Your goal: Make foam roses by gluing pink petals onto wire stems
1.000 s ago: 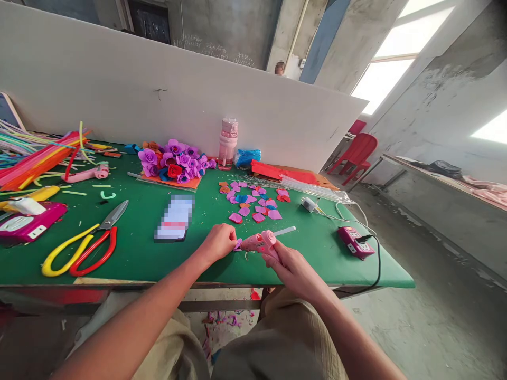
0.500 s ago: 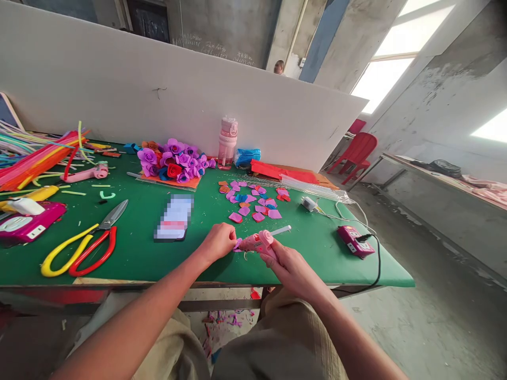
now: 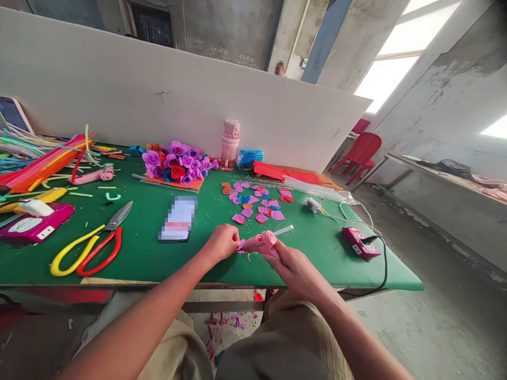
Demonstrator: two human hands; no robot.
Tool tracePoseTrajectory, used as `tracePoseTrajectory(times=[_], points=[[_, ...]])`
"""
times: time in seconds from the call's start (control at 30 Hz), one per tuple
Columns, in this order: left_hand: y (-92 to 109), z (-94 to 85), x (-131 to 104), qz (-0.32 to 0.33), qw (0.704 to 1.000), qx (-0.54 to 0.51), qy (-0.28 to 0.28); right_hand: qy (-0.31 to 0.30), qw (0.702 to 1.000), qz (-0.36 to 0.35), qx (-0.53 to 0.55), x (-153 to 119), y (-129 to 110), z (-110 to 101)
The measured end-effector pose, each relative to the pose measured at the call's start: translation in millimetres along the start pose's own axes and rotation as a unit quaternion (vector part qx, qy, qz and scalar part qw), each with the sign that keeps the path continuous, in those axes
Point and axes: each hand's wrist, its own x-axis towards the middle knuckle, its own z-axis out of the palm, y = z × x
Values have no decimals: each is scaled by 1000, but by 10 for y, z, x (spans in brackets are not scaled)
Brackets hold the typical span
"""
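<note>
Left grip point(image 3: 225, 241) was pinched together on a small purple petal point(image 3: 241, 249), near side of the green desk point(image 3: 138, 232), about mid-width. Right grip point(image 3: 291, 259) was wrapped round a pink glue gun point(image 3: 264, 240), nozzle aimed left at the petal; couldn't tell if it touched. A whitish glue stick point(image 3: 284, 230) poked out of its right end.

Risks, my read: left fingertips sat just beside the nozzle, so a slip or hard squeeze could've put hot glue on skin. An off-centre tip could've smeared the petal. Thin pale strands point(image 3: 249, 257) below the nozzle could've snagged on the work. Loose petals point(image 3: 277, 215) lay just beyond; a wide gun swing could've scattered them.

Containers: pink bottle point(image 3: 230, 150) stood upright at the far side, lid on; looked like some liquid low down, level hard to read through the pink. Blue packet point(image 3: 250, 159) was just right of it, contents hidden.
</note>
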Motion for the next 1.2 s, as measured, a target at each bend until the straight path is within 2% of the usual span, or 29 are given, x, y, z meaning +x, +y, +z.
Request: tracePoseTrajectory(times=[0.27, 0.73, 1.0, 1.2], points=[[-10, 7, -3, 3, 1000, -2, 6, 2, 1000, 9, 22, -7, -28, -53], [-15, 2, 22, 10, 1000, 4, 4, 8, 1000, 25, -9, 0, -10, -83], [6, -15, 3, 8, 1000, 4, 0, 18, 999, 27, 7, -37, -57, -181], [30, -38, -2, 3, 1000, 4, -10, 3, 1000, 8, 11, -14, -55, -97]])
